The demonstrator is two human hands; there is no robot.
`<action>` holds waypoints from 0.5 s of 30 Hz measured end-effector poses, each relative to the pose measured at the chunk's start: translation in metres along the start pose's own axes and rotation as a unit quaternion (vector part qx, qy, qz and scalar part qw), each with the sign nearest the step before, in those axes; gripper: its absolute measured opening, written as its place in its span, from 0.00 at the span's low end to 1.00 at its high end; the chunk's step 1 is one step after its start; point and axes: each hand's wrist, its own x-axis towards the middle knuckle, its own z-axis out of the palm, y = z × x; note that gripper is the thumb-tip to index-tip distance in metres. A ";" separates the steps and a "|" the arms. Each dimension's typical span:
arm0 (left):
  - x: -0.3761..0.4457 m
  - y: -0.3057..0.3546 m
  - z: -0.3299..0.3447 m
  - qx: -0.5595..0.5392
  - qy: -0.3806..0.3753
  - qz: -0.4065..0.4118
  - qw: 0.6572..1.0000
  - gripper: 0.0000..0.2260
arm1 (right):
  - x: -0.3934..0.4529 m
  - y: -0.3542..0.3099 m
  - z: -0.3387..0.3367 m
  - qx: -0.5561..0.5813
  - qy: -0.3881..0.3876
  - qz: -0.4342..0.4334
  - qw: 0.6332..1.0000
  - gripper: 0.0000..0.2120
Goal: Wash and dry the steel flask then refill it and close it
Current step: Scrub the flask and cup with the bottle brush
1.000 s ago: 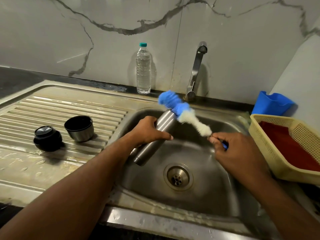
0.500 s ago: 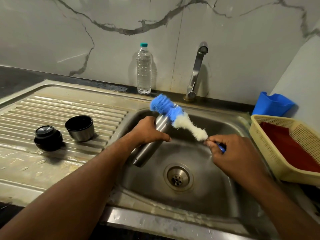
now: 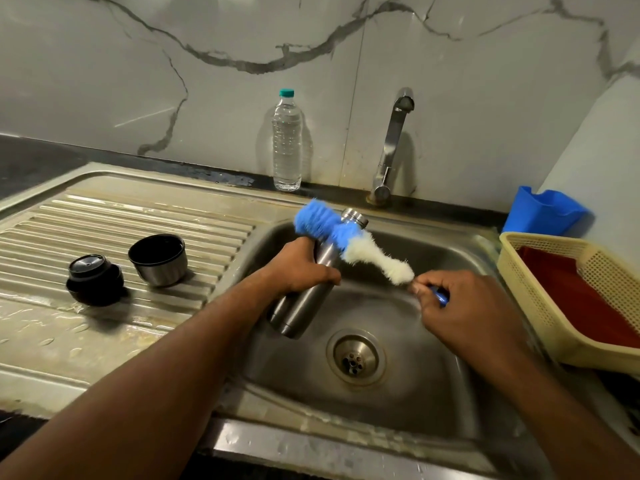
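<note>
Left hand (image 3: 300,268) grips flask (image 3: 313,277) tilted over sink (image 3: 398,403); right hand (image 3: 467,306) holds brush (image 3: 341,242) against flask's outside

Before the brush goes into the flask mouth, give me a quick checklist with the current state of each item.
1. Left hand has a firm grip on the steel flask: ok, fingers wrapped round its body.
2. Flask mouth uncapped: ok; the cup lid and stopper sit on the drainboard.
3. Flask held over the sink: ok, tilted, mouth toward the tap.
4. Right hand holds the bottle brush by its handle: ok.
5. Brush lined up with the mouth: not ok, bristles lie across the neck outside.
6. Tap running: not ok, no stream visible.
</note>
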 end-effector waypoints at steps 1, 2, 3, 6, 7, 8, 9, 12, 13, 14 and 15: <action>0.000 -0.001 0.000 0.007 0.004 0.001 1.000 0.26 | 0.001 0.001 0.000 0.002 0.008 -0.002 1.000 0.06; 0.000 -0.001 0.000 0.013 0.008 0.004 1.000 0.27 | 0.001 0.003 0.000 0.003 0.015 -0.003 1.000 0.06; 0.000 -0.002 0.000 0.017 0.010 0.007 1.000 0.28 | 0.002 0.004 0.000 0.005 0.015 -0.004 1.000 0.06; 0.000 -0.004 0.001 0.024 0.009 0.016 1.000 0.30 | 0.002 0.006 0.001 -0.005 0.003 0.003 1.000 0.05; 0.000 -0.004 0.001 0.036 0.013 0.017 0.999 0.31 | 0.002 0.007 0.000 -0.002 0.008 0.003 1.000 0.06; 0.000 -0.005 0.000 0.050 0.019 0.018 0.998 0.32 | 0.003 0.008 0.000 0.001 0.014 0.004 1.000 0.06; 0.000 -0.005 -0.001 0.060 0.025 0.017 0.998 0.33 | 0.003 0.008 -0.001 0.005 0.016 0.004 1.000 0.06; 0.000 -0.007 -0.002 0.070 0.037 0.010 0.997 0.33 | 0.004 0.007 -0.003 0.008 -0.001 0.008 1.000 0.06; 0.000 -0.007 -0.002 0.075 0.040 0.013 0.996 0.33 | 0.004 0.007 -0.004 0.006 0.005 0.011 1.000 0.06; -0.001 -0.008 -0.002 0.082 0.043 0.018 0.995 0.34 | 0.004 0.007 -0.004 0.004 0.016 0.011 1.000 0.06; -0.001 -0.007 -0.001 0.088 0.047 0.022 0.995 0.34 | 0.004 0.007 -0.004 0.003 0.023 0.008 1.000 0.06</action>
